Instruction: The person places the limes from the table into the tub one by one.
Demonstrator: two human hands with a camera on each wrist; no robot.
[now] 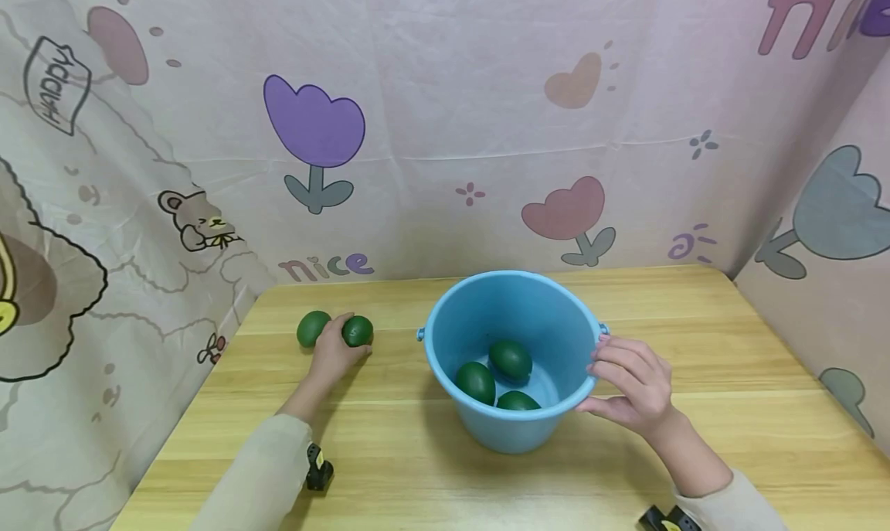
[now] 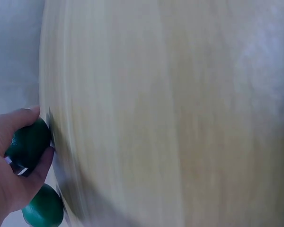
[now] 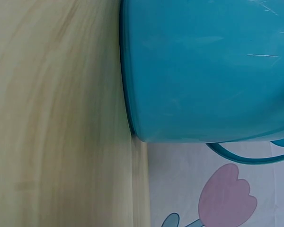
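My left hand (image 1: 336, 358) grips a dark green oval fruit (image 1: 358, 331), lime- or avocado-like, between thumb and fingers at the table's left. Just left of that hand, a second green fruit (image 1: 314, 328) lies on the wood; the left wrist view shows it (image 2: 44, 206) below the hand. A light blue bucket (image 1: 511, 430) stands upright at the middle, with three more green fruits (image 1: 511, 359) visible inside, one partly hidden by the near rim. At the bucket's right rim, my right hand (image 1: 636, 384) holds the edge beside the handle's peg. The right wrist view shows only the bucket's side (image 3: 203, 71).
The light wood table (image 1: 389, 469) ends at the back against a hanging cloth (image 1: 431, 129) printed with flowers, and cloth also hangs at both sides. The bucket's curved handle (image 3: 246, 160) shows on its far side in the right wrist view.
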